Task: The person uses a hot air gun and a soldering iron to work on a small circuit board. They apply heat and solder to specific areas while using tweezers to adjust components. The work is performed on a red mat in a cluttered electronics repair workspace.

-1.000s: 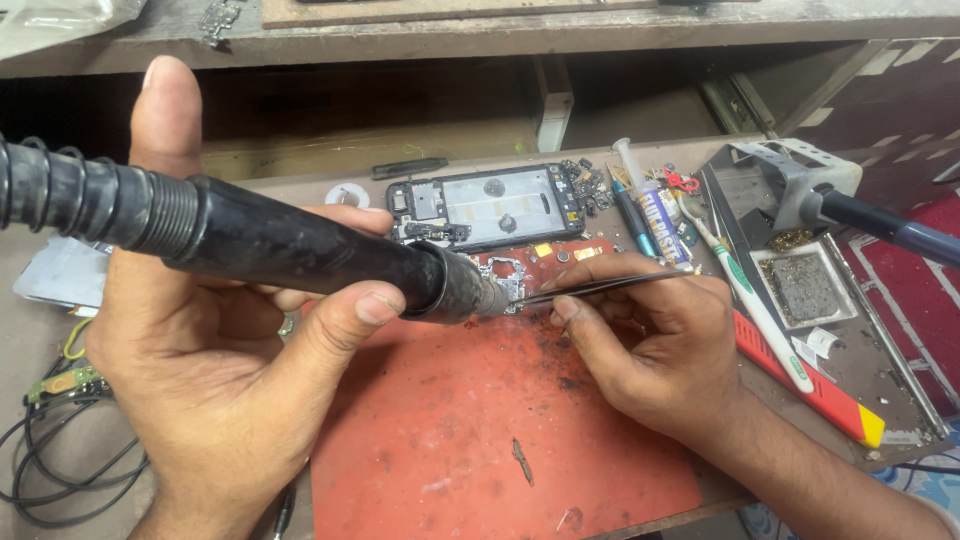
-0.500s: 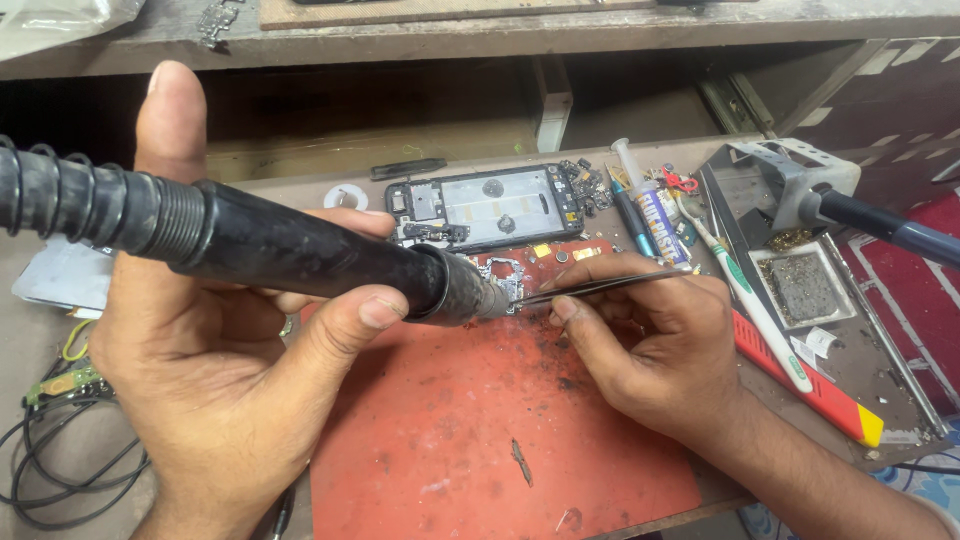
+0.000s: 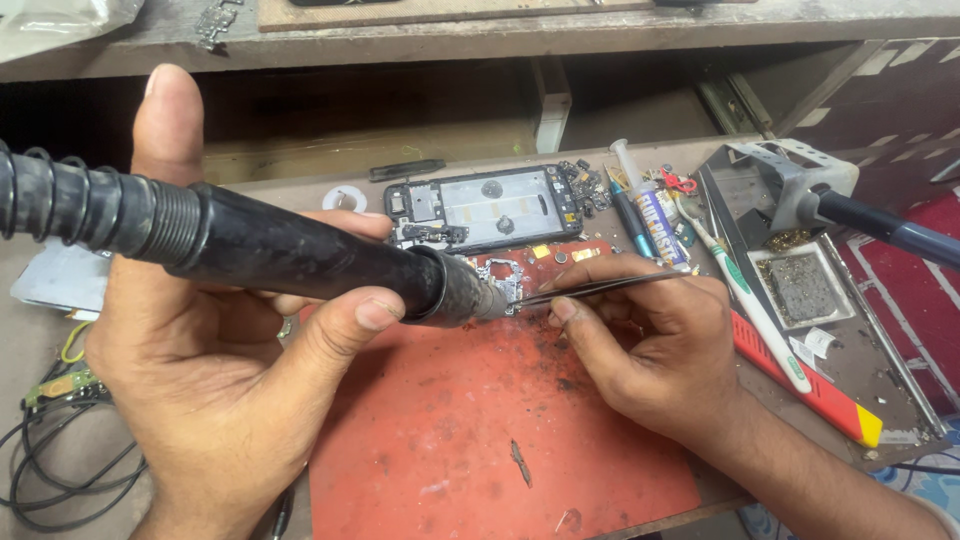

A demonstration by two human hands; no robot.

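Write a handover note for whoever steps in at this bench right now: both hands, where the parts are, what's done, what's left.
Left hand: grips the black hot-air handle, nozzle aimed at the small circuit board.
Right hand: holds tweezers, tips at the board's edge beside the nozzle.
The board lies at the top of the red mat; the opened phone frame sits just behind it.
Done: phone is open, board out on the mat.
Left: board not back in the frame; whether any part has come off cannot be told.

a phone repair workshop: a worn red work mat (image 3: 480, 430), an opened phone frame (image 3: 485, 208) at the far side, a soldering iron stand (image 3: 790, 190) on the right, loose wires (image 3: 50, 460) near left.
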